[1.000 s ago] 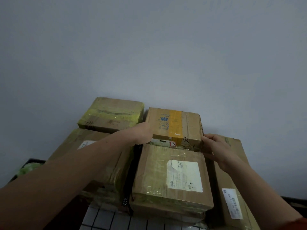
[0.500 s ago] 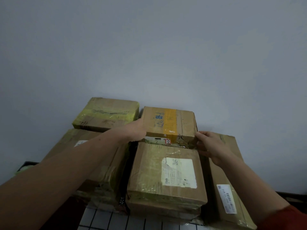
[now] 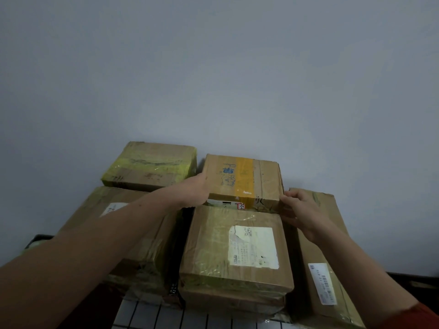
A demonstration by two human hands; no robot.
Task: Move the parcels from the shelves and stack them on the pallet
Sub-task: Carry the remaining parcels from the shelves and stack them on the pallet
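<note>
You have the small brown cardboard parcel with the orange tape stripe and blue print (image 3: 242,179) between both hands, at the back of the pile and close to the plain grey wall (image 3: 213,67). Your left hand (image 3: 194,192) is clamped on its left side, thumb up by the top edge and the fingers tucked out of sight against the box. Your right hand (image 3: 301,212) meets its near right corner with bent fingers, so the box is pinched from both sides. Its front edge sits above the big brown cardboard parcel with the torn white label (image 3: 237,248), which lies just in front of it. Just left of it is the flat brown parcel wrapped in yellow-green tape (image 3: 152,166), resting on the wide brown parcel with a small white label (image 3: 123,214) under your left forearm. Under your right wrist runs the long brown parcel with a barcode label (image 3: 327,257). A white tiled surface (image 3: 178,317) shows at the bottom, and an orange-red sleeve (image 3: 425,314) in the lower right corner.
</note>
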